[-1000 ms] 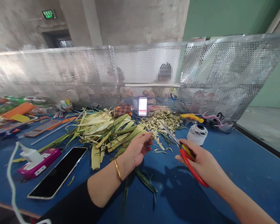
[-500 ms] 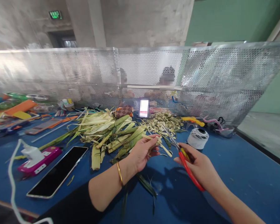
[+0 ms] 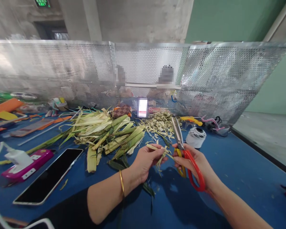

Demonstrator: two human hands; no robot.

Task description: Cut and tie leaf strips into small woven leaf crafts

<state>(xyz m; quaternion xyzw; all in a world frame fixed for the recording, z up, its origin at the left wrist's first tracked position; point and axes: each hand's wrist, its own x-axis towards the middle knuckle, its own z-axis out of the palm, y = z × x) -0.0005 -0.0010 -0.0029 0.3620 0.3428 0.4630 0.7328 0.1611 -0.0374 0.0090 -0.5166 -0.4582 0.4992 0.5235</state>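
My left hand (image 3: 145, 160), with a gold bangle at the wrist, pinches a pale, knotted strip of corn husk (image 3: 166, 153) between thumb and fingers. My right hand (image 3: 200, 163) holds scissors (image 3: 178, 135) with red and yellow handles, blades pointing up and away from me. The right thumb and fingertips meet at the strip's right end; whether they grip it I cannot tell. Left of the hands lies a heap of corn husks (image 3: 92, 127). Beyond them is a pile of short, curled husk pieces (image 3: 160, 124).
A spool of white thread (image 3: 195, 137) stands beyond my right hand. A black phone (image 3: 50, 176) and a purple power strip (image 3: 28, 166) with a white plug lie left. A perforated metal screen (image 3: 143, 60) closes the back of the blue table (image 3: 176, 206); people show blurred behind it.
The scissors have turned from pointing up-left to nearly upright, showing their blades broadside. My right fingers have come to the strip's end, closer to my left hand. The view has shifted slightly right.
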